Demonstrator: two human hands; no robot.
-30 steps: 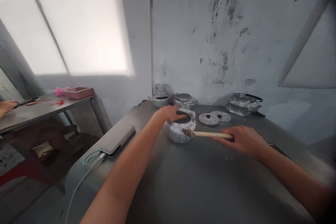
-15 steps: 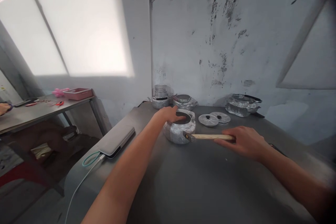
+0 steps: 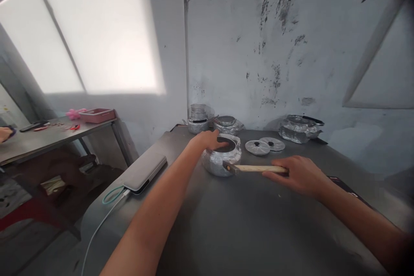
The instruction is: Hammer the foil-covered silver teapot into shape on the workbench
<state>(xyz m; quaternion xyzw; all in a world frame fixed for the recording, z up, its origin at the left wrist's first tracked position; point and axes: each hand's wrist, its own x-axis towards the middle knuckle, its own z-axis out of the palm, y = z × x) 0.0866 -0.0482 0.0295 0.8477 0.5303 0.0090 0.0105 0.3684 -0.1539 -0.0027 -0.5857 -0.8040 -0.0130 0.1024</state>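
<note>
A round, dented aluminium pot (image 3: 218, 166) with a wide dark opening stands on the grey table. My left hand (image 3: 207, 140) is closed on the left side of its rim, one finger reaching over the opening; the other fingers are partly hidden. In my right hand (image 3: 296, 174) is a hammer (image 3: 258, 168), gripped near the end of its pale wooden handle. The hammer lies roughly level, its dark head overlapping the front right wall of the pot. Whether the head touches the metal I cannot tell.
Two round lids (image 3: 258, 147) with black knobs lie behind the hammer. Farther back are a black-handled kettle (image 3: 299, 128), a wrapped pot (image 3: 228, 125) and stacked metal vessels (image 3: 198, 118). A power bank (image 3: 145, 174) with cables sits left. Another person's hand (image 3: 5, 133) shows at the side table.
The hammer head has shifted slightly left across the pot's wall. My left hand keeps its place on the rim. More of a dark flat object shows beside my right forearm.
</note>
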